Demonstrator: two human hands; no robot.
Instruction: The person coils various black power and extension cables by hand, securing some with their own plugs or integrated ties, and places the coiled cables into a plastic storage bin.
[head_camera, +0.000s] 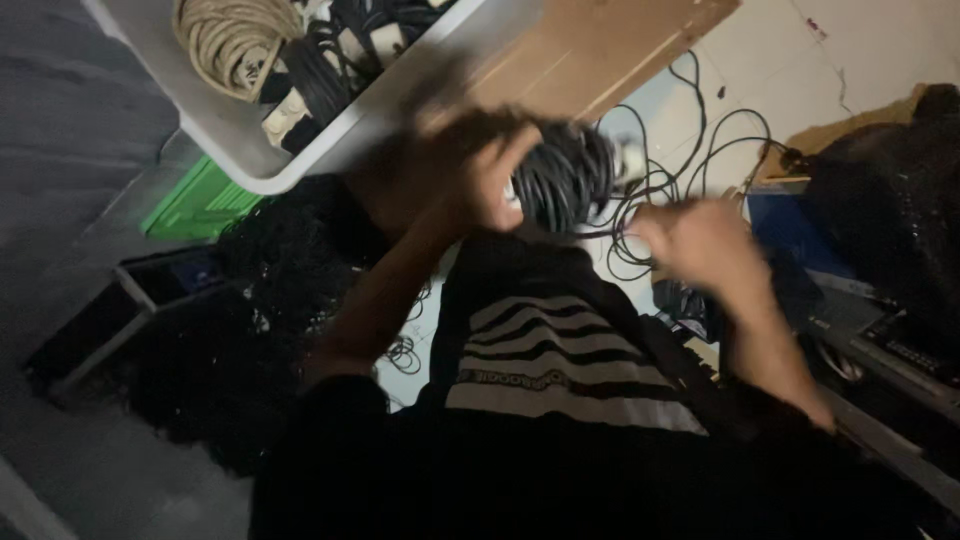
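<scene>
Biggest thing in view is the floor, pale and tiled beyond the hands, with a brown board lying on it just past them. Above and to the left of the left hand sits a grey plastic bin, holding a beige coiled rope and a tangle of black leads and plugs. A heap of black netting spreads below the left forearm, and a green crate peeks out beside it. To the far right of the right hand there is dark equipment, too dim to make out.

The coil of black cable sits between the two hands, held up over the person's lap. The left hand is wrapped around the coil's left side, fingers curled over the loops. The right hand is closed just beside the coil's lower right; it seems to pinch the strand feeding in, though blur stops me telling what exactly it grips. Loose cable trails away across the floor beyond the right hand.

To wind well, I'd judge the left hand should keep the loops the same size and pinned flat, while the right feeds the strand with a slight twist so it lies without kinks, and draws the loose length in clear of snags.
</scene>
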